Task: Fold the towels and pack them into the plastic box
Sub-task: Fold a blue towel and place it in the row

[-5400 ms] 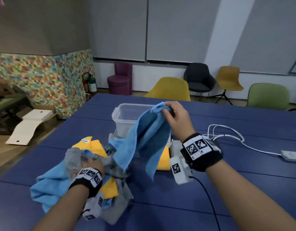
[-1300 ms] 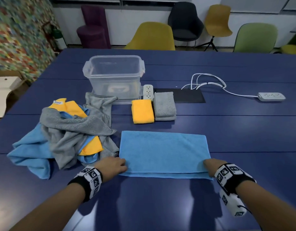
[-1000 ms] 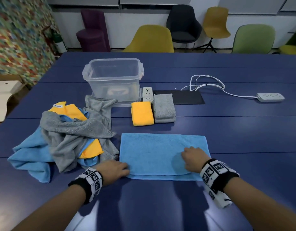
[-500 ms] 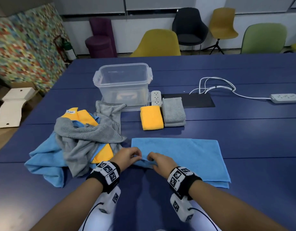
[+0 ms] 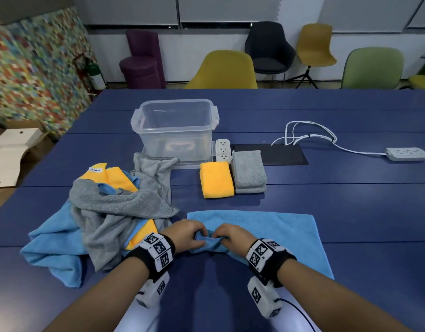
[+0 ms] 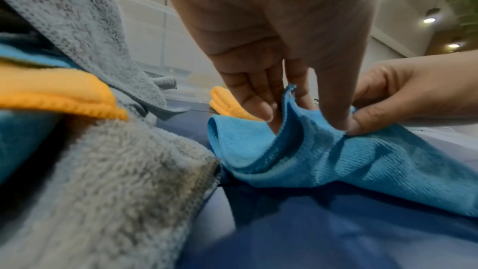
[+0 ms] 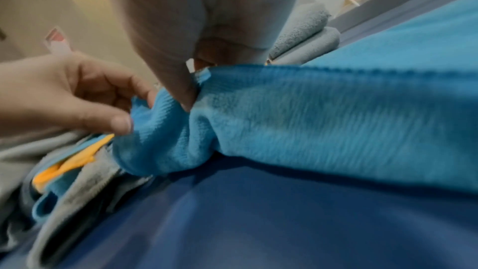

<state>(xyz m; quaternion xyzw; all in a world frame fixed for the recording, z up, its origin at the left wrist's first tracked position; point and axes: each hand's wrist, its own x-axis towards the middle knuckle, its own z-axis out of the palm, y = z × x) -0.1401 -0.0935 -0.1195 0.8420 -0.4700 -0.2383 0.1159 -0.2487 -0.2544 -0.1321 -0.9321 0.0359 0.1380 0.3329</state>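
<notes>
- We have both hands down at the near left corner of the blue towel, which lies flat on the table in front of the plastic box, its long axis running left to right across us.
- Our left hand pinches that bunched corner between thumb and fingers; the left wrist view shows two hemmed layers caught there.
- Our right hand pinches the same edge just beside the left, thumb on top of the cloth.
- Both grips sit at one end of the towel, so nearly all of its length trails off to the right of the fingers. That is what the next fold turns on, we judge: the corner has to travel right, along the long axis, toward the far end.
- The right hand is the nearer one to that free end.
- A yellow towel and a grey towel, both folded, wait in front of the box, which looks empty.
- The unfolded pile lies left of the blue towel, touching the left hand's side.
</notes>
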